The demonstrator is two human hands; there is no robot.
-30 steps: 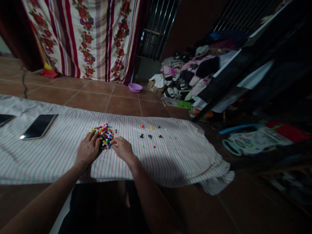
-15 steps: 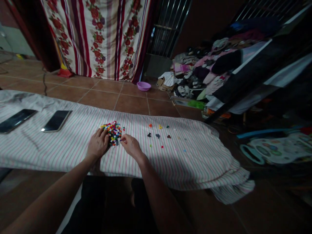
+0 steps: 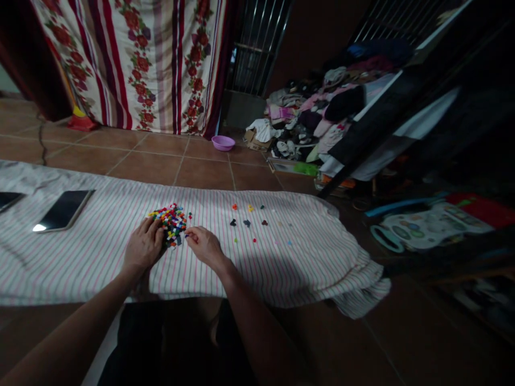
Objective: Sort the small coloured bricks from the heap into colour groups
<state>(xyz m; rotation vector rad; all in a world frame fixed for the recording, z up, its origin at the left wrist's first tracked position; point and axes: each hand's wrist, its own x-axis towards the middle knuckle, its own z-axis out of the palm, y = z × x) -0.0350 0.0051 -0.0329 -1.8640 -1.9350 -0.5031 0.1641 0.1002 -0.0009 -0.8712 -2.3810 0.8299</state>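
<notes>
A heap of tiny multicoloured blocks (image 3: 174, 221) lies on the striped cloth. My left hand (image 3: 142, 244) rests at the heap's left side, palm down with fingers laid out over its edge. At the right side of the heap, my right hand (image 3: 204, 245) pinches a small dark piece (image 3: 186, 235) between thumb and fingertips; its exact shape is too small to tell. Right of that hand, small groups sorted by colour sit in rows, among them orange pieces (image 3: 234, 206), yellow pieces (image 3: 250, 208), black pieces (image 3: 233, 222), grey pieces (image 3: 247, 223) and a red piece (image 3: 254, 240).
The striped cloth (image 3: 314, 268) covers a long low surface. A phone (image 3: 64, 210) lies on its left part, with another dark device (image 3: 8, 200) at the frame edge. Beyond are a purple basin (image 3: 223, 142), a floral curtain (image 3: 161, 64) and a clothes pile (image 3: 309, 112).
The camera view has turned a little to the right, so everything sits further left. Both hands stay at the heap, and the right hand keeps its pinch.
</notes>
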